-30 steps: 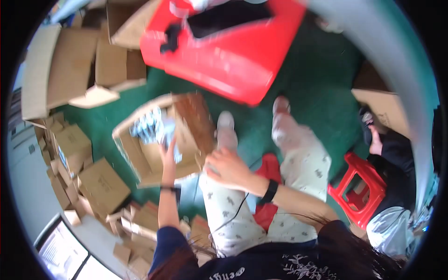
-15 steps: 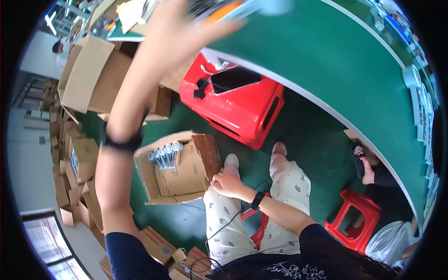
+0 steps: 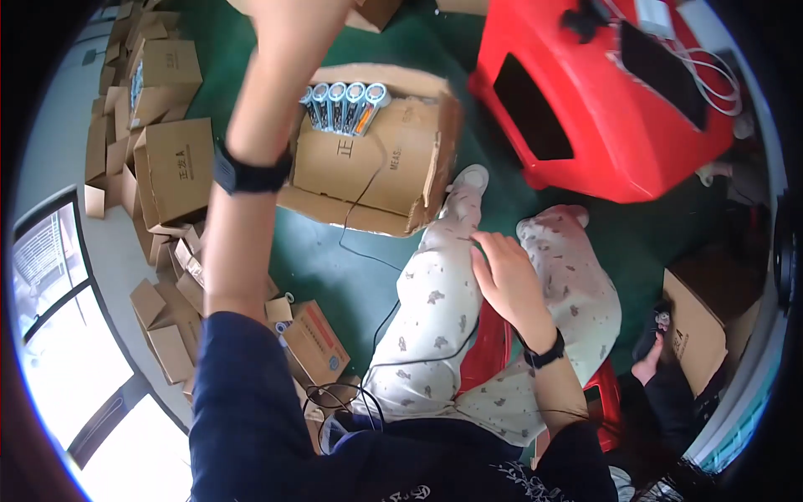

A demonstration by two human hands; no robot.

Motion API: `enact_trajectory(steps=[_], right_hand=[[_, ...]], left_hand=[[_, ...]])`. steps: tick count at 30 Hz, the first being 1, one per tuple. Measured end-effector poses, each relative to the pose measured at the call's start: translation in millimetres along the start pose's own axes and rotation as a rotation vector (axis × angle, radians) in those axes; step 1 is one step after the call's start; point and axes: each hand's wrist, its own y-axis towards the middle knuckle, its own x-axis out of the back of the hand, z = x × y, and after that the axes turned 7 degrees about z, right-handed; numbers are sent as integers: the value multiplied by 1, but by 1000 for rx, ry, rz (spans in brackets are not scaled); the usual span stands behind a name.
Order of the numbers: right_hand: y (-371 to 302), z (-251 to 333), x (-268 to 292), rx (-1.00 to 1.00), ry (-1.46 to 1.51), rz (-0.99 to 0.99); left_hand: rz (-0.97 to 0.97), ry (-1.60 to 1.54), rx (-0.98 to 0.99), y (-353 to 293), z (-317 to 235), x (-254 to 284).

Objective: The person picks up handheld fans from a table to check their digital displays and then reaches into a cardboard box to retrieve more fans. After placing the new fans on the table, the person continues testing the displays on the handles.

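Note:
My left arm stretches up past the left side of an open cardboard box (image 3: 393, 213). My left hand (image 3: 301, 21) is at the upper edge, its fingers outside the picture, so whether it holds anything does not show. In the far left part of the box stands a row of several blue packs (image 3: 345, 109) with round white tops, close to my left wrist. My right hand (image 3: 510, 280) rests at my thigh, thumb apart from loosely stretched fingers, with nothing visible in it. Both wrists wear black bands.
A red plastic stool (image 3: 602, 159) at the far right carries a dark phone (image 3: 662, 75), a white charger and a cable. Cartons (image 3: 177, 167) pile along the left wall. A thin black cable (image 3: 393, 314) runs over my lap toward the box. Another person's foot (image 3: 648, 368) shows at right.
The view has swung left and down, so the green table has mostly left it. My left hand has gone from over the table to the upper edge. My right hand's fingers have loosened.

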Motion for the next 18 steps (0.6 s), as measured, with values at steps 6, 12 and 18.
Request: enact_trajectory(steps=[6,12,18], right_hand=[[16,25,1,-71,-68,158],[28,30,6,-165,-4,280],[41,34,2,-190,7,254]], left_hand=[[819,457,886,-323,175,-39],[1031,545,1086,-397,227,-86],[1009,607,1272,-409,242,-108]])
